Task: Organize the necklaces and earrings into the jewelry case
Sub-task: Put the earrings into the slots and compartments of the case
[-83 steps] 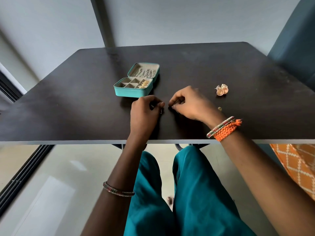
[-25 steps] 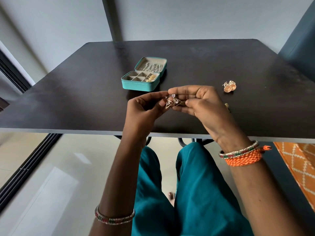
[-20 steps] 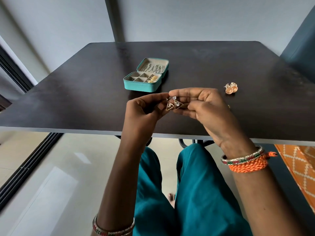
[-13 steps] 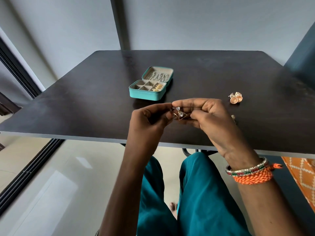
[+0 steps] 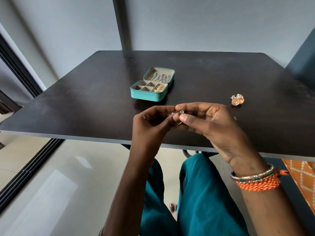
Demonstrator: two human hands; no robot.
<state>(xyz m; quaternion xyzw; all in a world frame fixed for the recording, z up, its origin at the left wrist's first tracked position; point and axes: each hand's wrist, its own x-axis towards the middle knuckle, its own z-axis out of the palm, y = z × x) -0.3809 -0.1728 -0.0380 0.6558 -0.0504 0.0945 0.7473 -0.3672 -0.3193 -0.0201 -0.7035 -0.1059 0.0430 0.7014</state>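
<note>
- While both hands hover just above the near edge of the dark surface (image 5: 85, 108), the left hand (image 5: 150, 123) and right hand (image 5: 209, 121) meet fingertip to fingertip, each grip pinching a small earring (image 5: 181, 112) with a clear stone; most of the piece is hidden by the fingers.
- Beyond the hands, near the middle of the surface, sits the teal jewelry case (image 5: 148, 96), lid laid open — silvery chains (image 5: 160, 77) lie across the lid's lining, and gold earrings (image 5: 158, 88) fill one right-hand compartment of the divided tray.
- To the right, well apart from the case, a pair of round coppery earrings (image 5: 237, 100) rests on the surface; a tiny gold piece (image 5: 235, 118) lies just beside the right hand.
- On the right wrist are a stone-set bangle (image 5: 252, 175) and an orange braided band (image 5: 259, 184).
- Around the surface the room is plain: a grey wall (image 5: 204, 23) with a dark upright strip (image 5: 121, 23) behind, a dark sliding-door frame (image 5: 25, 176) at the left, and pale glossy floor tiles (image 5: 51, 193) below.
- Teal trousers (image 5: 201, 201) show under the surface's edge, and orange patterned cloth (image 5: 305, 181) at the far right.
</note>
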